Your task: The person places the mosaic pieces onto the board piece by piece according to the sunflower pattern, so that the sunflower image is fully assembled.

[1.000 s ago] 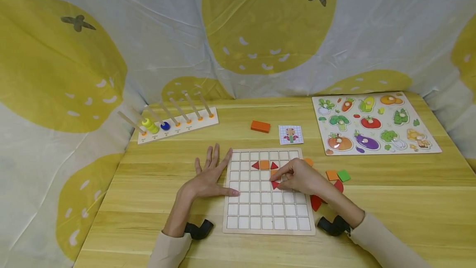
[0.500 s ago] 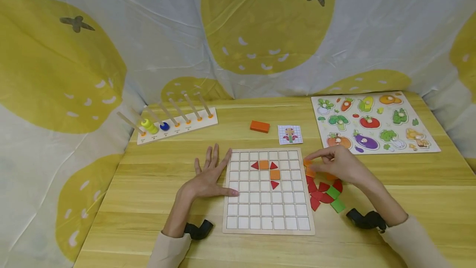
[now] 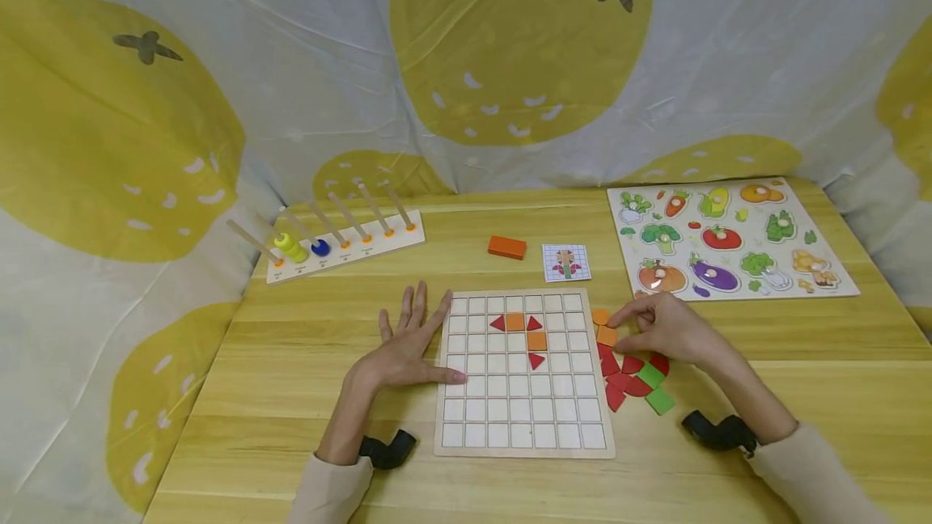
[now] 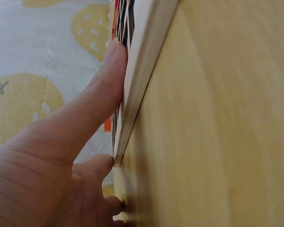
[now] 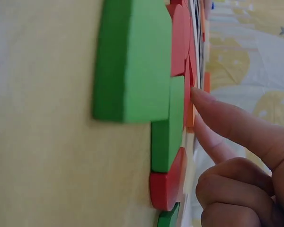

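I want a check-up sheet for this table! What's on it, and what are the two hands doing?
Surface: wooden table, pale planks.
Job's things: grid board with two red triangles, two orange squares and one more red triangle set in its cells; pattern card behind it; loose pile of red, orange and green tiles right of the board.
Clutter: peg counting board with yellow and blue rings; orange block; vegetable puzzle.
Grippers: left hand lies flat, fingers straight, against the board's left edge; right hand pinches an orange tile at the pile.
Cables: nothing seen.
Surroundings: white cloth with big yellow fruit prints hung around the table.
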A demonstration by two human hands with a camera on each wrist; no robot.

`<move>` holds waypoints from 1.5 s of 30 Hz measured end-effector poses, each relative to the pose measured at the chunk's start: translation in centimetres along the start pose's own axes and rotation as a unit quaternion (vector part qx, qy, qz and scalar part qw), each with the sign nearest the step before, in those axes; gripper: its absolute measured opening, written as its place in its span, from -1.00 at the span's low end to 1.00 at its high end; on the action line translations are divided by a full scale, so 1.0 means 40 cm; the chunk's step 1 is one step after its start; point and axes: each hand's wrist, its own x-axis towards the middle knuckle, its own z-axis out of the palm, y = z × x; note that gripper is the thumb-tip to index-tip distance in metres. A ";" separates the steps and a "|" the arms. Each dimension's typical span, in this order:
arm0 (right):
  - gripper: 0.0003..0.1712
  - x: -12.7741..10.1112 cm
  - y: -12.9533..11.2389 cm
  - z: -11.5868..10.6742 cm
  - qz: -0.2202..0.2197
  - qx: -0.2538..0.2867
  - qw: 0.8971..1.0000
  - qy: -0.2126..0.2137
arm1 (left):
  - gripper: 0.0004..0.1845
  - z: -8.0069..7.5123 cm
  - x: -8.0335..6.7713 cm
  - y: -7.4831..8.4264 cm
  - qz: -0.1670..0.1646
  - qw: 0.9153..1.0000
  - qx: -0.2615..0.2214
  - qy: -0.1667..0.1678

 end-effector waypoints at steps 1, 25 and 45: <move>-0.65 0.001 -0.001 0.003 -0.001 -0.001 1.000 0.000 | 0.38 0.000 0.000 0.000 0.000 1.000 0.000 0.000; -0.67 -0.001 -0.034 0.017 -0.015 -0.034 0.999 0.013 | 0.37 -0.001 -0.004 -0.003 0.000 1.000 0.001 0.002; -0.79 0.061 -0.210 0.229 -0.027 -0.055 0.998 -0.022 | 0.38 -0.001 -0.001 0.000 0.001 1.000 0.001 0.005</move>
